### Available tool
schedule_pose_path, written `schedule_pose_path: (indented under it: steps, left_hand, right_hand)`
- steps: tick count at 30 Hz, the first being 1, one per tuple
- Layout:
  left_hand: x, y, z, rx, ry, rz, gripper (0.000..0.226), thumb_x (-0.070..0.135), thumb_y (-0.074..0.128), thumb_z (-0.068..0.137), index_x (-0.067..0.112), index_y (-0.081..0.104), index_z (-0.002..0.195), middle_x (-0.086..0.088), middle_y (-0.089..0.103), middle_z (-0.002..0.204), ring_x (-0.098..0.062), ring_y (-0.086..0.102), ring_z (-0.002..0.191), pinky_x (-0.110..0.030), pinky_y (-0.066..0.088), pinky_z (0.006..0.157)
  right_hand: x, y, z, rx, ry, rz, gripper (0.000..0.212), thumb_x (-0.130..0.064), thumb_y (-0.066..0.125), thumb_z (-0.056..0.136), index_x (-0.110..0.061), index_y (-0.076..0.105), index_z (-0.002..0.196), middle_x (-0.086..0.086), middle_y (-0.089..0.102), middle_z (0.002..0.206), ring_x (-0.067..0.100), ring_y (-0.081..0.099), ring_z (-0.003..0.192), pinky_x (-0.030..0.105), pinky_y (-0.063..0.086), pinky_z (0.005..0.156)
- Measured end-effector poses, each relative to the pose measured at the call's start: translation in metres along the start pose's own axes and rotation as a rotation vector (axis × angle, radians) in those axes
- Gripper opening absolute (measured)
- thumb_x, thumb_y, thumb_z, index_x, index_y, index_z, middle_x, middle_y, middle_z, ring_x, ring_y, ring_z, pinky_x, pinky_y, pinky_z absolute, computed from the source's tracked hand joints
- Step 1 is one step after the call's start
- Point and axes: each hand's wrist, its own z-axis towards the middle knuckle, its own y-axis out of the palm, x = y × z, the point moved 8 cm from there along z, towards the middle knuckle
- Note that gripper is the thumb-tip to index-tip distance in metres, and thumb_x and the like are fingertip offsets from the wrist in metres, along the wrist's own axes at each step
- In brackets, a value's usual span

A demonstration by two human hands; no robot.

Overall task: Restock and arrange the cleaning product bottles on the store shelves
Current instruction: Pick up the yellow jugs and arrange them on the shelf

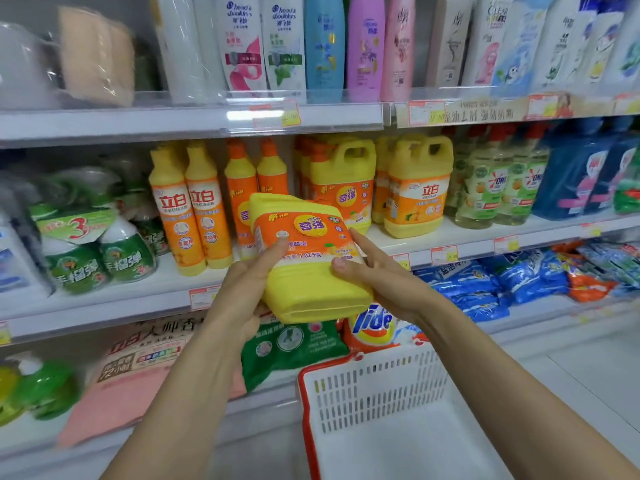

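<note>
Holding the yellow soap jug [304, 261] up in the air, just in front of the middle shelf [467, 237], the person has one hand on each side of it. The left grip [242, 289] wraps around the jug's left side, with the thumb pressed on the orange label [311, 233]. The right grip [377, 271] pinches the jug's right side between thumb and fingers. I think both are needed because the jug is big and looks heavy. The jug is tipped, with its bottom toward the camera and its top toward the shelf. That is likely so it can slide in next to the matching jugs [343, 181] standing there. The white basket [374, 393] sits low by the arms, probably for carrying stock.
</note>
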Motion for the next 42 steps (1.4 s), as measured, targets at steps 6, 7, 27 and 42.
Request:
schedule_pose_path:
  steps: [6, 7, 27, 42]
  left_hand:
    - [-0.006, -0.004, -0.007, -0.062, -0.113, -0.090, 0.033, 0.038, 0.072, 0.082, 0.019, 0.068, 0.108, -0.008, 0.076, 0.103, -0.028, 0.071, 0.099, -0.056, 0.054, 0.090]
    - [-0.009, -0.005, -0.007, -0.062, -0.132, -0.094, 0.034, 0.038, 0.073, 0.079, 0.020, 0.068, 0.108, -0.009, 0.075, 0.105, -0.031, 0.070, 0.104, -0.059, 0.051, 0.094]
    - [-0.031, -0.030, 0.009, 0.076, 0.096, 0.047, 0.067, 0.053, 0.077, 0.063, 0.028, 0.060, 0.122, -0.003, 0.071, 0.115, -0.026, 0.069, 0.106, -0.047, 0.057, 0.084]
    - [-0.003, -0.037, 0.001, 0.394, 0.448, 0.692, 0.072, 0.075, 0.062, 0.071, 0.039, 0.049, 0.133, 0.011, 0.055, 0.119, -0.011, 0.056, 0.104, -0.035, 0.048, 0.085]
  right_hand:
    - [-0.016, -0.001, -0.006, 0.067, -0.003, -0.065, 0.121, -0.075, 0.082, 0.047, -0.037, 0.033, 0.151, -0.007, 0.047, 0.149, 0.020, 0.051, 0.132, 0.050, 0.040, 0.112]
    - [-0.017, -0.001, -0.006, 0.066, 0.006, -0.089, 0.119, -0.074, 0.081, 0.050, -0.036, 0.032, 0.152, -0.007, 0.048, 0.148, 0.019, 0.052, 0.131, 0.049, 0.040, 0.112]
    - [-0.003, 0.009, -0.004, 0.098, -0.243, -0.081, 0.062, -0.028, 0.081, 0.075, -0.028, 0.048, 0.128, 0.004, 0.065, 0.121, 0.016, 0.070, 0.104, 0.036, 0.060, 0.087]
    - [0.021, 0.034, 0.002, 0.482, -0.334, 0.164, 0.057, -0.025, 0.087, 0.072, -0.012, 0.054, 0.117, 0.005, 0.073, 0.109, 0.019, 0.072, 0.099, 0.042, 0.060, 0.084]
